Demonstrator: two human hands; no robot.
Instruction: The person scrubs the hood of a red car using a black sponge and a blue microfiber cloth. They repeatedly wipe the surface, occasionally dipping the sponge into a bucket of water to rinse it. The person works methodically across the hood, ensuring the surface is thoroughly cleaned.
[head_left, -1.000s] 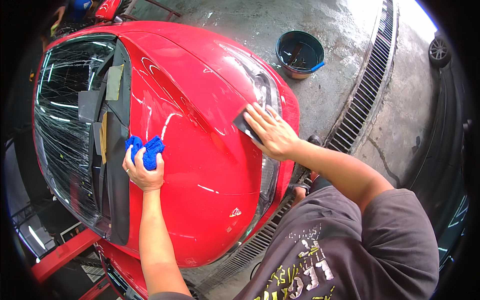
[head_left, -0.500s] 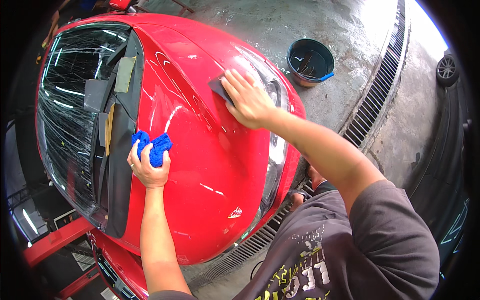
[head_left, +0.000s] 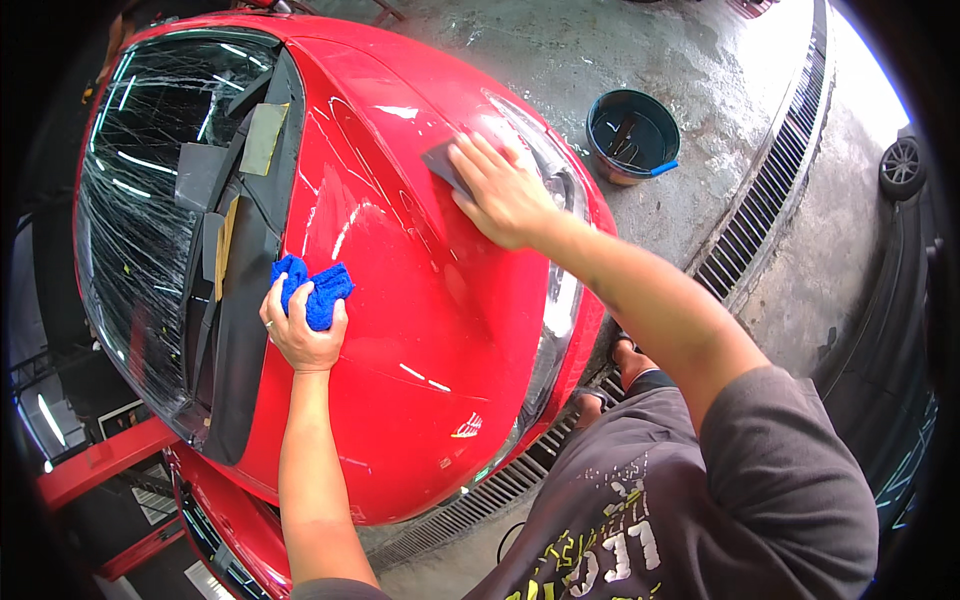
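Note:
My left hand (head_left: 305, 330) is closed around a bunched blue microfibre cloth (head_left: 318, 295), which rests on the red car bonnet (head_left: 400, 330) near the windscreen edge. Farther right, my right hand (head_left: 500, 190) lies over a dark grey sheet of sandpaper (head_left: 440, 165), keeping it pressed on the bonnet close to the headlight (head_left: 565, 190). One corner of the sheet sticks out past the fingertips; the part beneath my palm is hidden. Wet-looking streaks and light reflections mark the red paint between my hands.
Several loose sheets, including a pale green one (head_left: 264, 138) and a brown one (head_left: 227, 245), lie by the wipers below the wet windscreen (head_left: 150, 220). A dark bucket (head_left: 633, 135) of water stands on the floor, near a drain grate (head_left: 770, 190). A dark car (head_left: 880, 330) stands at right.
My right hand and the sandpaper have slid slightly farther up the bonnet. My left hand keeps its place with the blue cloth. The whole view has shifted a little.

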